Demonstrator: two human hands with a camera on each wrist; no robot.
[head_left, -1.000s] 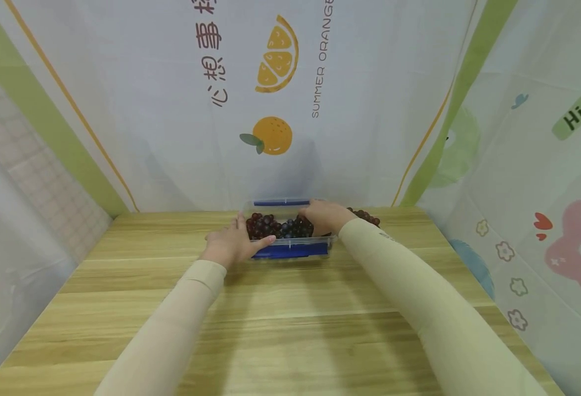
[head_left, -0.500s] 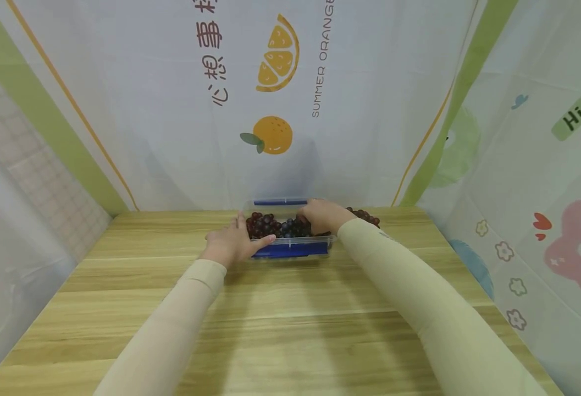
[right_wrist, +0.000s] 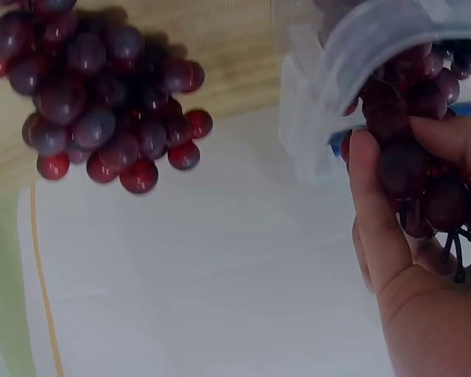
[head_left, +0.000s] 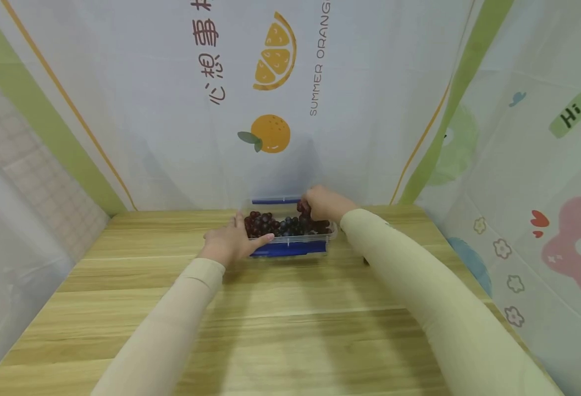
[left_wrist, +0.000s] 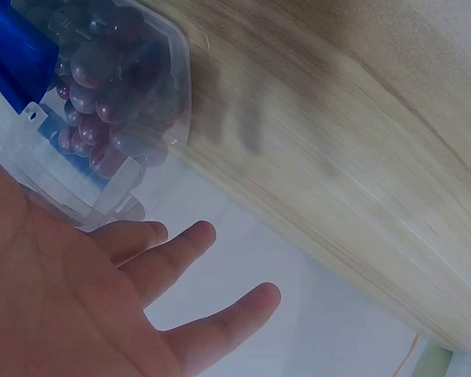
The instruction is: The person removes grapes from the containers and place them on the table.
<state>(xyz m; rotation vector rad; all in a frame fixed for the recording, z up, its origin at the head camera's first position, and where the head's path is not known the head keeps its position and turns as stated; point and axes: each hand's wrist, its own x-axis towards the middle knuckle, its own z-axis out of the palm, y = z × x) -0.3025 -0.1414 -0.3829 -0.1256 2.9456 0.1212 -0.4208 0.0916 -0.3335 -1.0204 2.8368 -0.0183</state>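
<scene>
A clear box (head_left: 275, 240) with blue clips stands near the table's back edge, dark grape bunches (head_left: 260, 224) inside it. My left hand (head_left: 226, 242) rests against its left end, thumb along the front rim; in the left wrist view the left hand (left_wrist: 102, 298) has its fingers spread and straight. My right hand (head_left: 326, 204), at the box's right end, grips a red grape bunch (head_left: 303, 208). In the right wrist view the right hand (right_wrist: 424, 290) has thumb and fingers around that bunch (right_wrist: 404, 169), its dark stem showing, close to the box's rim (right_wrist: 337, 71).
Another red grape bunch (right_wrist: 102, 102) lies on the wooden table (head_left: 290, 330) to the right of the box, mostly hidden behind my right arm in the head view. A white printed cloth (head_left: 171, 137) hangs behind the table, and another (head_left: 518, 165) on the right.
My right hand has risen slightly with a grape bunch in its fingers, and more grapes show at the box's right end. The left hand stays in place.
</scene>
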